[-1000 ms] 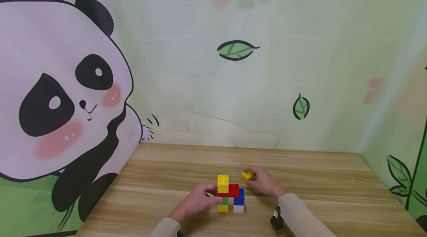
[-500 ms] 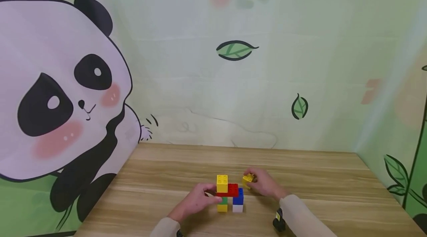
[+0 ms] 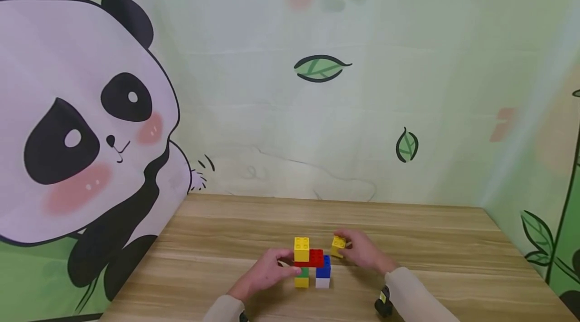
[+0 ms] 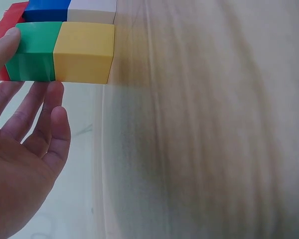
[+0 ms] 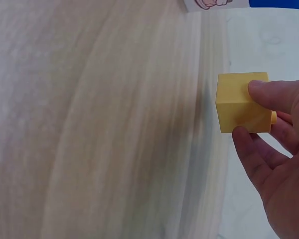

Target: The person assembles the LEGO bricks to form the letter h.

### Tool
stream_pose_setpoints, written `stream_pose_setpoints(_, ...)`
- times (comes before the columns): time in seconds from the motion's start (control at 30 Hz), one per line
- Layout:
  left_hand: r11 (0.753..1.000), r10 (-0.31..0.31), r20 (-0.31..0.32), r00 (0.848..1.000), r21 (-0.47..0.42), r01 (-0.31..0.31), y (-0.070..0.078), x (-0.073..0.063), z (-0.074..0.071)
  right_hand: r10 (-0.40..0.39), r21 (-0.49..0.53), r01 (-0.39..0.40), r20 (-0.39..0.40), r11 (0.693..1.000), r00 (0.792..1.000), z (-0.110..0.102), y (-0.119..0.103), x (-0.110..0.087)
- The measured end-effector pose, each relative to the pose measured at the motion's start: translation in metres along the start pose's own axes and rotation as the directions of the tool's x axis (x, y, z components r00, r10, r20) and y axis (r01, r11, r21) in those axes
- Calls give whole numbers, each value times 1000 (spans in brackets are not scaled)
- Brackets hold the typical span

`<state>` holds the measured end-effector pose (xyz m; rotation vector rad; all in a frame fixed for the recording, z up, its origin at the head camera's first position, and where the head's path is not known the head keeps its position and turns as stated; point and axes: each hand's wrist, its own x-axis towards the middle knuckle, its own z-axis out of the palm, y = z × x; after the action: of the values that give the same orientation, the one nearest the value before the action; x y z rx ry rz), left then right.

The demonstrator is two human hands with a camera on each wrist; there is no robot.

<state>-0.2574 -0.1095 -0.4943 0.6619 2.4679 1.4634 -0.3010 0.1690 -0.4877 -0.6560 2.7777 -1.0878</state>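
Observation:
A small structure of toy building bricks stands on the wooden table [image 3: 235,216]. One column has a green brick [image 4: 37,47] on a yellow brick [image 4: 84,52]; the other has a blue brick [image 3: 323,267] on a white brick [image 3: 322,283]. A red brick [image 3: 315,258] bridges both, with another yellow brick [image 3: 301,249] over its left end. My left hand [image 3: 271,270] holds the structure around the green brick, thumb in front and fingers behind. Beyond and right of the structure, my right hand [image 3: 362,250] pinches a separate yellow brick [image 5: 244,102] between thumb and fingers, studs toward the palm in the right wrist view.
Behind the table hangs a pale green backdrop [image 3: 254,110] with a painted panda [image 3: 122,161] and leaves. A small black device [image 3: 383,303] sits at the right wrist. In the right wrist view, a printed picture shows on the white brick's side [image 5: 214,4].
My right hand has shifted slightly right and nearer, and the yellow brick in it has turned so that more of its side shows. My left hand keeps its hold on the structure.

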Motion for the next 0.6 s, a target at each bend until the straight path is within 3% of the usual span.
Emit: stream_pose_setpoints(0.6, 1000, -23, 11, 1000, -16, 23, 2, 0, 0, -41, -14, 41, -71, 999, 997, -19, -21, -9)
